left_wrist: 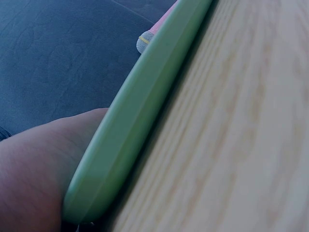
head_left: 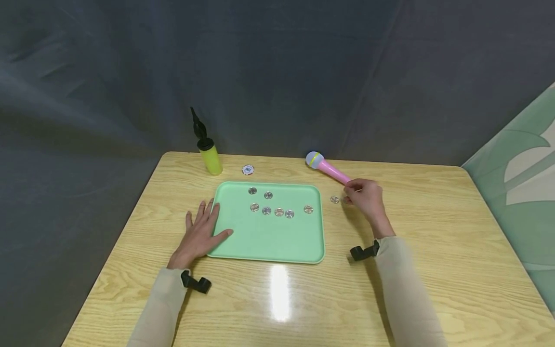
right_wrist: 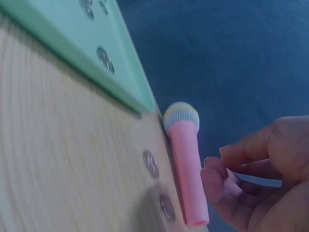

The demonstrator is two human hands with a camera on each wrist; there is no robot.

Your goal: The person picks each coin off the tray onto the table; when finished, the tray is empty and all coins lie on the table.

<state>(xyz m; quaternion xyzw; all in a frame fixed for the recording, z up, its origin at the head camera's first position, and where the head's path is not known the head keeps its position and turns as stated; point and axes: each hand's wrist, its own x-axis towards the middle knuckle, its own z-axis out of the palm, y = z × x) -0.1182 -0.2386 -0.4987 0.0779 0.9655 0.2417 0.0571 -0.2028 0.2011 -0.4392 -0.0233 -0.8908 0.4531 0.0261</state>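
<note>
On the table lies a mint-green tray (head_left: 269, 246) with several silver coins (head_left: 266, 210) spread over its far half. My left hand (head_left: 199, 238) rests at the tray's left edge, fingers spread, thumb over the rim. In the left wrist view the tray's side wall (left_wrist: 130, 116) covers most of that hand. Right of the tray, my right hand (head_left: 366, 197) hovers above the table with loosely bent fingers; a gap shows between thumb and fingertips, and nothing is visible there. Below it are two coins, one nearer the tray (right_wrist: 150, 164) and one farther right (right_wrist: 167, 207).
A pink toy microphone (head_left: 331, 169) with a grey head lies beyond the right hand. At the back left stands a yellow-green balloon pump (head_left: 211, 159) with a black top. Beside it is a white poker chip (head_left: 248, 169). A dark curtain (head_left: 277, 77) hangs behind the table.
</note>
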